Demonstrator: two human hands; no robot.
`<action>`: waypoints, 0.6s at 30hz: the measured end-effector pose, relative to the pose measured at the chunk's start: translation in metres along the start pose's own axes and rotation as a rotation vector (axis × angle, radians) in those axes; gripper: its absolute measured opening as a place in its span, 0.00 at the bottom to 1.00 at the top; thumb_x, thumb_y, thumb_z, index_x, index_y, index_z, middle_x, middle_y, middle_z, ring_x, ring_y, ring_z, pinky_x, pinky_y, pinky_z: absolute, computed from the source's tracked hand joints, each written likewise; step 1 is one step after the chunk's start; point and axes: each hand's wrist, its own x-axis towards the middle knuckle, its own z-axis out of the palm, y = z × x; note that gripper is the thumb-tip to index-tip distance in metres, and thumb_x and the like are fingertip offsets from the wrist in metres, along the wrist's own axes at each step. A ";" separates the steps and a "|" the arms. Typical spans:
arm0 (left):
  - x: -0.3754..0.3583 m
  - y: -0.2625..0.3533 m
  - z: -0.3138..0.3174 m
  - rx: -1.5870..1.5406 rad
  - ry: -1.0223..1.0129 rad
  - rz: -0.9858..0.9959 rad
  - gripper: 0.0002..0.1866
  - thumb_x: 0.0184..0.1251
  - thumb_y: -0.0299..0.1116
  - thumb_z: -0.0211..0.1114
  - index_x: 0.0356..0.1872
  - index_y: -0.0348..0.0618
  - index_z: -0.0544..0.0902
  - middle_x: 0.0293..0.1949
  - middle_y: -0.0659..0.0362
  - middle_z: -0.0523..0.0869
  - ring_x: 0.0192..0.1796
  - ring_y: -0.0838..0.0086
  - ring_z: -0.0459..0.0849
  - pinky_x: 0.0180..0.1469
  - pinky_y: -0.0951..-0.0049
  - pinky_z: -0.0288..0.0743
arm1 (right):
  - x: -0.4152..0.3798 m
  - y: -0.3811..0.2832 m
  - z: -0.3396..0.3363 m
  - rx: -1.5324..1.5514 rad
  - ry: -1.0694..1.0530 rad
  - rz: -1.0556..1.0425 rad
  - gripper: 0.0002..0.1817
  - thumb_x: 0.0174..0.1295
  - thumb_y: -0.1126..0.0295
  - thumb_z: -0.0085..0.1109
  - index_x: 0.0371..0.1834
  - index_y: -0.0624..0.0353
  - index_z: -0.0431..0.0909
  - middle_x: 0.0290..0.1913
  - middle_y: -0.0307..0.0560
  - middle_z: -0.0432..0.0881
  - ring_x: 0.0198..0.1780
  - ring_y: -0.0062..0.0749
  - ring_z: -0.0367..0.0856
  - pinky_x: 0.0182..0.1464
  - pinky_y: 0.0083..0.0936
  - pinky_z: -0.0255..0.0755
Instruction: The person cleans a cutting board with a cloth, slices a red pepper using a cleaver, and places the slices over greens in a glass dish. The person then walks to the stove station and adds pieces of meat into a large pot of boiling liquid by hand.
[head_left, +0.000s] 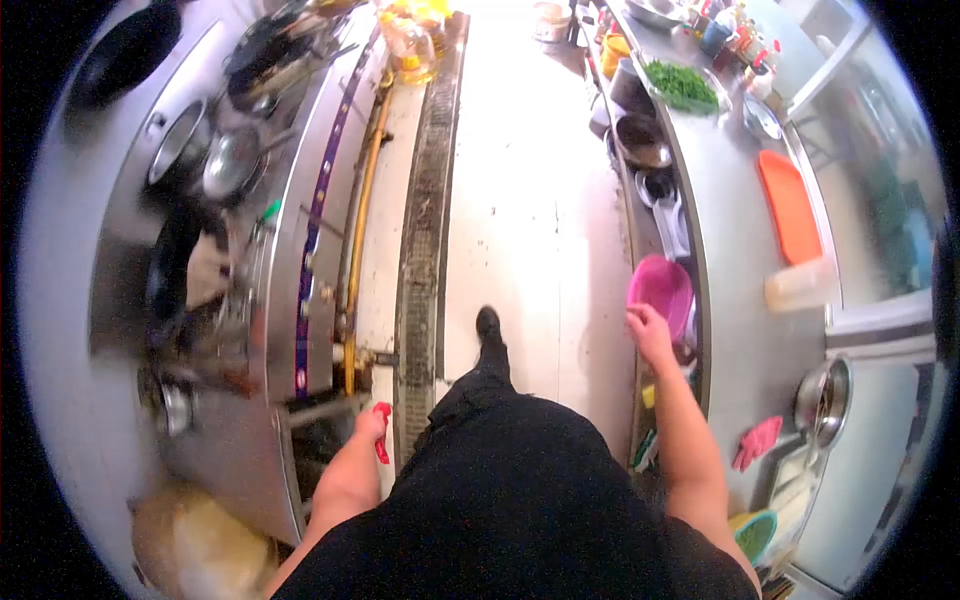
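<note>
My left hand (370, 423) hangs low beside the stove side, its fingers closed round a small red item (382, 435), which looks like a cloth or packet. On the other side, my right hand (649, 328) is at the front of a pink basket (662, 283) on the shelf under the counter. Its fingers are curled together near the basket's rim; whether they grip anything is hidden. One black shoe (488, 322) shows on the pale floor in front of my body.
A stove (285, 290) with pans and a yellow pipe (362, 240) runs along the left. A floor drain (425, 250) lies beside it. The right counter (735, 240) holds chopped greens (682, 86), an orange tray (790, 208), a pink cloth (758, 442) and a steel bowl (822, 402).
</note>
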 end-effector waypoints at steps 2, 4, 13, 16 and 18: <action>0.011 0.014 -0.013 -0.150 0.050 -0.004 0.22 0.64 0.41 0.50 0.38 0.32 0.85 0.42 0.37 0.83 0.49 0.47 0.82 0.54 0.56 0.73 | -0.026 0.054 0.020 -0.221 0.161 -0.073 0.14 0.62 0.65 0.56 0.45 0.62 0.79 0.35 0.51 0.83 0.37 0.36 0.82 0.42 0.32 0.75; 0.108 0.132 -0.105 -0.068 -0.073 0.058 0.21 0.63 0.40 0.49 0.39 0.32 0.84 0.42 0.37 0.83 0.49 0.47 0.82 0.52 0.54 0.73 | 0.061 0.056 0.011 -0.496 -0.048 0.157 0.13 0.59 0.64 0.54 0.39 0.63 0.77 0.33 0.57 0.82 0.37 0.47 0.82 0.42 0.39 0.75; 0.362 0.468 -0.384 -0.188 0.133 0.328 0.19 0.66 0.38 0.45 0.42 0.38 0.81 0.40 0.39 0.83 0.47 0.45 0.80 0.50 0.53 0.73 | 0.209 0.173 0.044 -0.434 -0.567 0.864 0.19 0.59 0.54 0.53 0.36 0.58 0.85 0.36 0.53 0.85 0.39 0.44 0.84 0.40 0.38 0.77; 0.441 0.520 -0.415 -0.175 0.111 0.314 0.20 0.65 0.39 0.45 0.43 0.36 0.81 0.41 0.38 0.82 0.48 0.45 0.80 0.50 0.52 0.72 | 0.385 0.070 0.040 -0.753 -0.692 0.337 0.20 0.60 0.53 0.51 0.35 0.56 0.86 0.39 0.53 0.85 0.43 0.47 0.83 0.46 0.39 0.76; 0.486 0.532 -0.430 -0.086 0.101 0.302 0.21 0.65 0.39 0.46 0.44 0.34 0.81 0.41 0.39 0.84 0.48 0.49 0.82 0.50 0.54 0.73 | 0.525 0.007 0.045 -0.568 -0.577 0.373 0.19 0.58 0.53 0.51 0.30 0.57 0.85 0.37 0.54 0.85 0.41 0.47 0.83 0.46 0.41 0.76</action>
